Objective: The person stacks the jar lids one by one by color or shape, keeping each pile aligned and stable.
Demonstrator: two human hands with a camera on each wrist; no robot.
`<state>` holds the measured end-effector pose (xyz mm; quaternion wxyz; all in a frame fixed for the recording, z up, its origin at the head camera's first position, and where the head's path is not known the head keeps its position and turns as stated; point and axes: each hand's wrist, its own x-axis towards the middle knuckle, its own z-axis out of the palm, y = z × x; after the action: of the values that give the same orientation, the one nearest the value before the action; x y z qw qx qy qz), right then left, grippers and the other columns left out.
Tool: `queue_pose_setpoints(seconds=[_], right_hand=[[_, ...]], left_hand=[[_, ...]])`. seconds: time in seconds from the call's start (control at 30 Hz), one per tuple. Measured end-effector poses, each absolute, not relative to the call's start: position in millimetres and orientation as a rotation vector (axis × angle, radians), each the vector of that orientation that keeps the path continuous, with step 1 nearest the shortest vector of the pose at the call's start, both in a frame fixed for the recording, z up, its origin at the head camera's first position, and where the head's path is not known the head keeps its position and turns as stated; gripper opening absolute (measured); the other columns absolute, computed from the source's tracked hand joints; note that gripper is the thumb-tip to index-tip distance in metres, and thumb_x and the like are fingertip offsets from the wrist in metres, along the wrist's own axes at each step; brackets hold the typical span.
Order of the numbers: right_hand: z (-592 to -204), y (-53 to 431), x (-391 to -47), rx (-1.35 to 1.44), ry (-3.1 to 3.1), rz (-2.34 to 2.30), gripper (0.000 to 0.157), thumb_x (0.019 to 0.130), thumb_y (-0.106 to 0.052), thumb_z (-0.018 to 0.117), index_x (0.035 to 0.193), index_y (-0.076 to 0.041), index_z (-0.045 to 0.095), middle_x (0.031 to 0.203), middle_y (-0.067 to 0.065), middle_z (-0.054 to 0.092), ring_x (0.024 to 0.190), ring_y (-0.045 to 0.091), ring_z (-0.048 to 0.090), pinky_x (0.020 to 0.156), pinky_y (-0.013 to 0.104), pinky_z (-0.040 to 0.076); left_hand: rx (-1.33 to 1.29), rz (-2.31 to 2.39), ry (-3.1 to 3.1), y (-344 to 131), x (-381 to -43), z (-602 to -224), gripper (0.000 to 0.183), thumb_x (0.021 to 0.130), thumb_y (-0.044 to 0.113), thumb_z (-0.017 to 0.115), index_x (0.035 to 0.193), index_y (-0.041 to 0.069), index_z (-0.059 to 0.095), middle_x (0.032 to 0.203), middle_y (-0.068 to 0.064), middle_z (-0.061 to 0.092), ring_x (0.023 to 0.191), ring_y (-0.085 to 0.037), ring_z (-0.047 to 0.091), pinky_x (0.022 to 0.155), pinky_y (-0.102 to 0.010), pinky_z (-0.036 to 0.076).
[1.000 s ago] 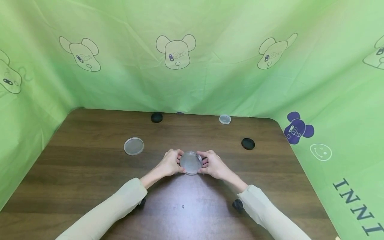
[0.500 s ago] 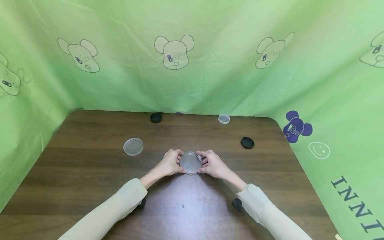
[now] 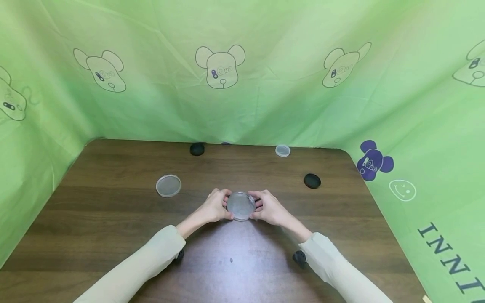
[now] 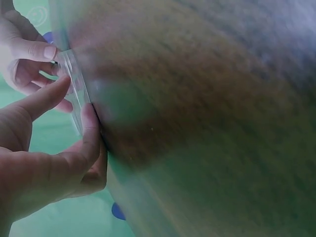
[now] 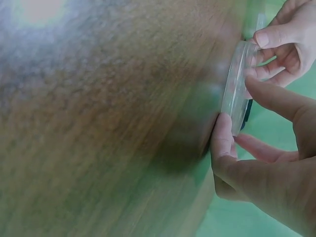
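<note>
In the head view, a clear, round petri dish (image 3: 241,205) lies at the middle of the table between both hands. My left hand (image 3: 216,205) pinches its left edge, and my right hand (image 3: 270,207) grips the opposite edge. Seen edge-on in the right wrist view, the dish (image 5: 235,89) shows a layered rim low against the wood, flat on its side of the table. Thumb and fingers of the left hand (image 4: 59,160) sit on the near part of the rim in the left wrist view.
Another clear dish (image 3: 168,185) lies to the left on the brown table (image 3: 113,227). Farther back are a black round disc (image 3: 197,149) and a small clear dish (image 3: 283,150). A second black disc (image 3: 312,181) lies to the right. Green printed cloth (image 3: 257,105) walls the table's back and sides.
Both hands keep their hold on the petri dish in the same spot. Only the head view has shifted very slightly.
</note>
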<state>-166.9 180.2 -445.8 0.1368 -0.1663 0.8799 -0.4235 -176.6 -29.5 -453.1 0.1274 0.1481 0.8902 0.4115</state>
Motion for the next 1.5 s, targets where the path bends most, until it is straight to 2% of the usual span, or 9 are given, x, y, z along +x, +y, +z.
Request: queue_pose_setpoints(seconds=[0.27,0.53,0.73,0.87,1.03,1.27,1.5], right_hand=[[-445.6,179.6,-165.0,-0.446,2.553,-1.239,0.071,0.072,0.010,0.076,0.136,0.011,0.045,0.113,0.026,0.045,0.093,0.031,0.061,0.074,0.024,0.055],[-448.6,183.2,-167.8,-0.417,2.494,-1.298,0.069,0.072,0.010,0.075,0.135,0.010,0.046,0.113,0.026,0.044,0.094,0.031,0.061,0.075,0.024,0.055],[-447.4,188.8,-171.9,-0.385,2.379,-1.412,0.063,0.075,0.013,0.070,0.132,0.013,0.046,0.117,0.028,0.045,0.099,0.034,0.059,0.073,0.026,0.055],[-446.6,190.2,-173.6,-0.416,2.361,-1.418,0.057,0.078,0.014,0.067,0.131,0.013,0.047,0.118,0.028,0.050,0.100,0.036,0.059,0.070,0.026,0.054],[-447.1,192.1,-173.9,-0.398,2.324,-1.463,0.045,0.085,0.013,0.056,0.130,0.015,0.047,0.116,0.028,0.056,0.098,0.034,0.059,0.069,0.027,0.052],[-447.8,195.2,-173.9,-0.312,2.168,-1.630,0.041,0.091,0.016,0.038,0.131,0.018,0.042,0.119,0.032,0.052,0.101,0.031,0.058,0.085,0.033,0.053],[-449.2,198.4,-175.9,-0.292,2.120,-1.651,0.041,0.092,0.014,0.037,0.133,0.017,0.041,0.117,0.029,0.051,0.096,0.025,0.058,0.087,0.035,0.053]], left_hand=[[0.424,1.218,2.575,-30.1,-175.6,-456.5,0.068,0.063,0.003,0.088,0.124,-0.004,0.056,0.096,-0.008,0.051,0.088,-0.020,0.050,0.080,-0.034,0.045],[0.421,1.231,2.565,-30.7,-176.0,-456.3,0.070,0.062,0.001,0.088,0.124,-0.003,0.056,0.096,-0.007,0.051,0.088,-0.019,0.050,0.081,-0.033,0.045],[0.427,1.302,2.537,-32.8,-175.5,-455.0,0.069,0.061,-0.007,0.083,0.124,-0.004,0.056,0.096,-0.008,0.051,0.086,-0.019,0.054,0.080,-0.031,0.048],[0.461,1.323,2.537,-34.3,-175.8,-455.8,0.066,0.061,-0.011,0.079,0.123,-0.005,0.056,0.095,-0.009,0.052,0.085,-0.019,0.055,0.080,-0.030,0.048],[0.458,1.349,2.508,-35.7,-175.9,-455.7,0.065,0.061,-0.011,0.076,0.123,-0.005,0.056,0.096,-0.010,0.053,0.085,-0.019,0.056,0.080,-0.030,0.048],[0.403,1.405,2.462,-37.6,-177.7,-455.9,0.052,0.071,-0.008,0.071,0.121,-0.004,0.058,0.096,-0.008,0.055,0.087,-0.018,0.058,0.081,-0.030,0.049],[0.355,1.451,2.416,-41.0,-177.8,-459.0,0.042,0.081,0.002,0.065,0.122,-0.003,0.058,0.099,-0.009,0.055,0.089,-0.020,0.057,0.082,-0.034,0.048]])
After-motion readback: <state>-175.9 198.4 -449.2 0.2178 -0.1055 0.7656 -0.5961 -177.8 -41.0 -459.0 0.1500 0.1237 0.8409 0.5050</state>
